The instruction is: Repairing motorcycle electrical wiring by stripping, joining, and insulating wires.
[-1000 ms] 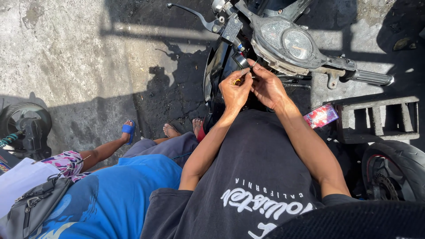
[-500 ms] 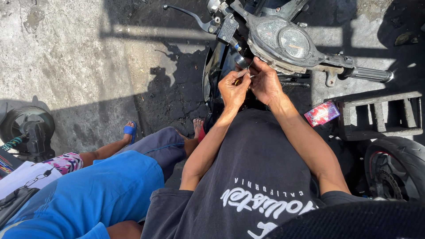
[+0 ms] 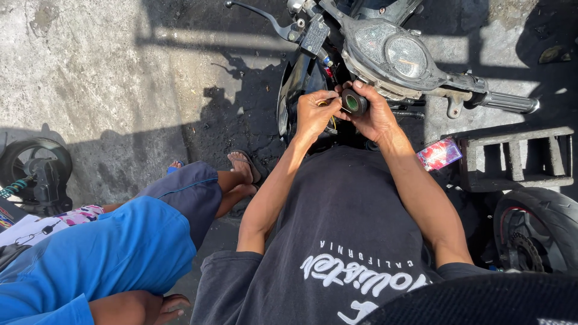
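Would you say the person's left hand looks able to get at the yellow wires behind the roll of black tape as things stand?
Probably yes. The left hand is already at the yellow wires, fingertips beside them, and the roll of black tape sits in the right hand, off to the side. Nothing visible blocks the way.

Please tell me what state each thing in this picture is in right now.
Tape roll: pinched in the right hand, its hole facing up.
Left hand: fingertips pinched beside the roll; what they hold is too small to tell.
Motorbike: parked, front cover off, wires exposed.
Brake lever: sticking out, untouched.
Handlebar grip: untouched.
Loose wheel: on the ground.
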